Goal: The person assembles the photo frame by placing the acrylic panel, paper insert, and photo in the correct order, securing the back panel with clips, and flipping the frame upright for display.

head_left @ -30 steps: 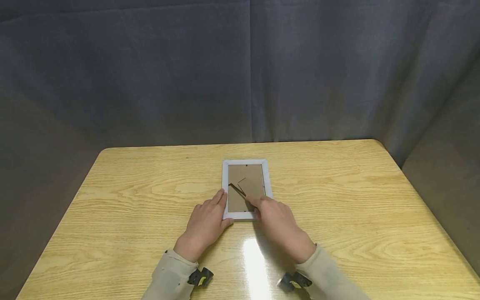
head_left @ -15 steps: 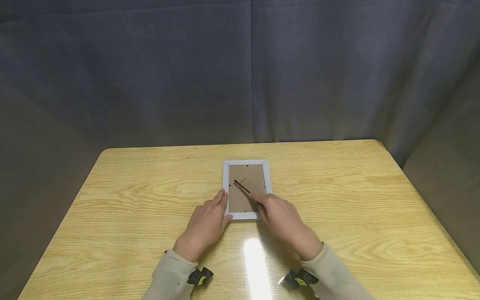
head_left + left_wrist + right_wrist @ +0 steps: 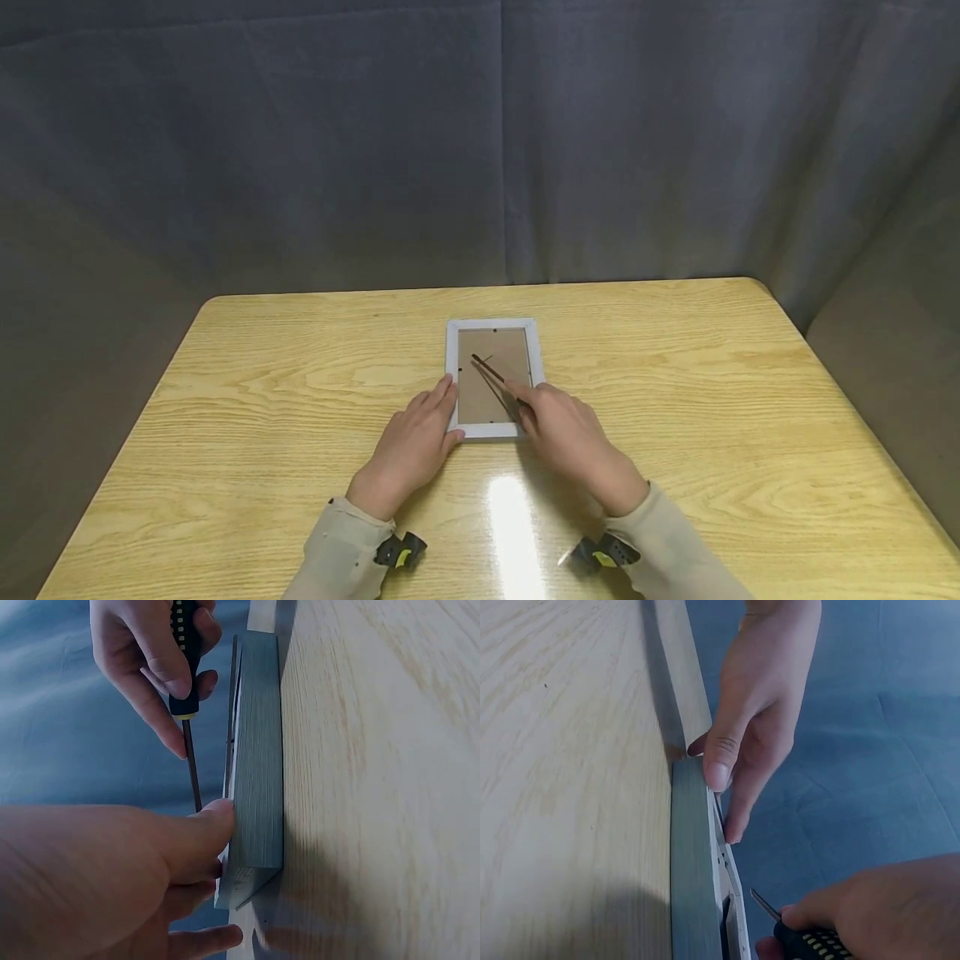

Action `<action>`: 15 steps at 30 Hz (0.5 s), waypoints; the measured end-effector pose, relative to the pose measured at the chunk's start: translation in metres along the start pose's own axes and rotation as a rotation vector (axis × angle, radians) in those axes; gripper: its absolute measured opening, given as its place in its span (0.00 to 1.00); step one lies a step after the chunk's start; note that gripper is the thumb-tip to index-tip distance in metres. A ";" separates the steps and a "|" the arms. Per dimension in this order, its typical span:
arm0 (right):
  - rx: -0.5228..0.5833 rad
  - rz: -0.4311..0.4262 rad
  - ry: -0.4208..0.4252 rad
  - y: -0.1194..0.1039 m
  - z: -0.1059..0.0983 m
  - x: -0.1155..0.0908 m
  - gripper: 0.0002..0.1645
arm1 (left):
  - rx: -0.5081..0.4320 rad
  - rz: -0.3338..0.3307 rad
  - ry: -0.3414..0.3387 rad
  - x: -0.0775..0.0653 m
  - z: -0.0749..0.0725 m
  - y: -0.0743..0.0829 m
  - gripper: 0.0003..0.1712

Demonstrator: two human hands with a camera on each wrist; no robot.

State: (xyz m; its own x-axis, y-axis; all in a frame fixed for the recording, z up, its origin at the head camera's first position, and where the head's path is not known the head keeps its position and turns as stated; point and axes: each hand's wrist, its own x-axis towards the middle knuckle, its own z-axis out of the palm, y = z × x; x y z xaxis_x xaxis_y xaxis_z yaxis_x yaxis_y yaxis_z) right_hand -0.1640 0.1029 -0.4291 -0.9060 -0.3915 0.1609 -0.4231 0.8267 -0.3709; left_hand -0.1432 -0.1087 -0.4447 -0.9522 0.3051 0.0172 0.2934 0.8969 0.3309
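A picture frame [image 3: 491, 431] lies back side up on the wooden table, its pale border around a brown backing board [image 3: 480, 400]. Small dark tabs [image 3: 460, 369] sit along the board's inner edges. My left hand [image 3: 412, 442] grips the frame's near left corner, thumb at the near border, fingers along the left side. In my right hand [image 3: 566, 425] is a screwdriver [image 3: 187, 667] with a black, yellow-dotted handle, seen in the left wrist view. Its thin shaft [image 3: 487, 367] slants up-left over the board; the palm hides the handle in the head view.
The light wooden table [image 3: 300, 358] spreads around the frame, with a bright glare near its front. A dark grey curtain [image 3: 375, 150] hangs behind. Each wrist wears a black strap with a small camera [image 3: 405, 552].
The screwdriver tip has moved away from the left tab, to the right and over the board's middle, as my right hand drew back slightly right. My left hand and the frame stay nearly still.
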 end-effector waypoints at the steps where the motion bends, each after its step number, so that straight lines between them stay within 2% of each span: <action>1: 0.002 0.001 -0.002 0.001 0.000 0.000 0.24 | -0.002 0.001 -0.006 0.000 0.000 0.000 0.37; 9: 0.013 0.017 0.008 0.005 -0.007 0.001 0.24 | 0.019 0.035 -0.025 -0.001 -0.004 0.000 0.38; 15: 0.027 0.044 -0.002 0.007 -0.012 0.002 0.24 | 0.034 0.015 -0.034 -0.002 -0.006 0.002 0.39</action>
State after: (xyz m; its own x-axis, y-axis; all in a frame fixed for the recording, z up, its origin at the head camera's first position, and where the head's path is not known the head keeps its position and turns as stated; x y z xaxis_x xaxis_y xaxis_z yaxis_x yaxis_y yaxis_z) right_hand -0.1687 0.1131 -0.4203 -0.9237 -0.3558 0.1419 -0.3822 0.8320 -0.4021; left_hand -0.1408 -0.1093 -0.4386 -0.9443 0.3289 -0.0099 0.3111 0.9023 0.2985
